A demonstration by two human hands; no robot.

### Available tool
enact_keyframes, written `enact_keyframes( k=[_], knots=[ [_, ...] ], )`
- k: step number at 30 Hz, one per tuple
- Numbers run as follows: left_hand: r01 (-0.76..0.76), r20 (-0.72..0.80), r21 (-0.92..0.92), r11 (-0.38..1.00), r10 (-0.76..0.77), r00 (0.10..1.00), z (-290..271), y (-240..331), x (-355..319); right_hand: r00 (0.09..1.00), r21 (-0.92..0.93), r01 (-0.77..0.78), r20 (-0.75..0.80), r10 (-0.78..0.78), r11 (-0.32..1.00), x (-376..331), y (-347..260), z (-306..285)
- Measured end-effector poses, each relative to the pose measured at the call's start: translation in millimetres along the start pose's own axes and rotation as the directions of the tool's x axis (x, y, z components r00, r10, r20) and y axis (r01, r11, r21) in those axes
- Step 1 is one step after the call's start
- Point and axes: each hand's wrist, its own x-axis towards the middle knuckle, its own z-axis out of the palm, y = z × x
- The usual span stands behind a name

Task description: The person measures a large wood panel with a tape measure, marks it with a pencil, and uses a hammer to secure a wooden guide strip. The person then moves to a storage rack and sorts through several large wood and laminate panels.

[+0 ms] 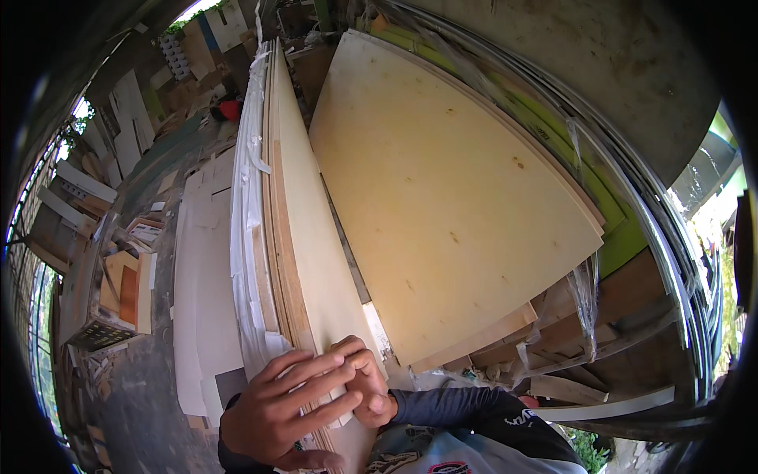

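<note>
A stack of upright boards (278,197) runs away from me, its edges brown and cream, with white wrapping (246,197) along its left side. At the near end, my left hand (288,407) lies across the boards' top edges, fingers stretched and apart, fingertips reaching my right hand. My right hand (368,385) is closed, fingers bent, against the pale face of the rightmost board (320,261). Whatever sits inside its curled fingers is hidden. To the right leans a large plywood sheet (450,205), yellowish with small knots, apart from both hands.
Green panels (608,229) and plastic-wrapped sheets (663,245) lean behind the plywood. Pale flat sheets (201,292) lie left of the stack. Farther left stands a wooden box (122,288) among offcuts on the grey floor (150,395). A red object (230,110) shows at the back.
</note>
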Motion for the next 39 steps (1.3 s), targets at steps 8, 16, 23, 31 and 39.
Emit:
enact_keyframes(
  k=[8,16,23,31,39],
  knots=[
    [0.089,0.189,0.106,0.990,-0.108,0.976,21,-15,0,0.888,-0.220,-0.320,-0.408,0.211,0.921,17,35,-76],
    [0.091,0.142,0.014,0.996,-0.092,0.986,25,-12,8,0.425,-0.764,-0.632,-0.201,-0.883,-0.130,130,-184,-439],
    [0.077,0.107,0.030,0.997,-0.080,0.991,21,-15,5,0.377,-0.734,-0.651,-0.535,-0.756,0.194,153,-260,-469],
    [0.060,0.041,0.012,0.998,-0.061,0.997,21,-21,-3,0.347,-0.732,-0.312,-0.682,-0.644,0.606,165,-262,-480],
    [0.062,-0.014,0.000,0.998,-0.062,0.998,24,-20,-11,0.231,-0.557,0.034,-0.804,-0.548,0.830,170,-243,-411]
  ],
)
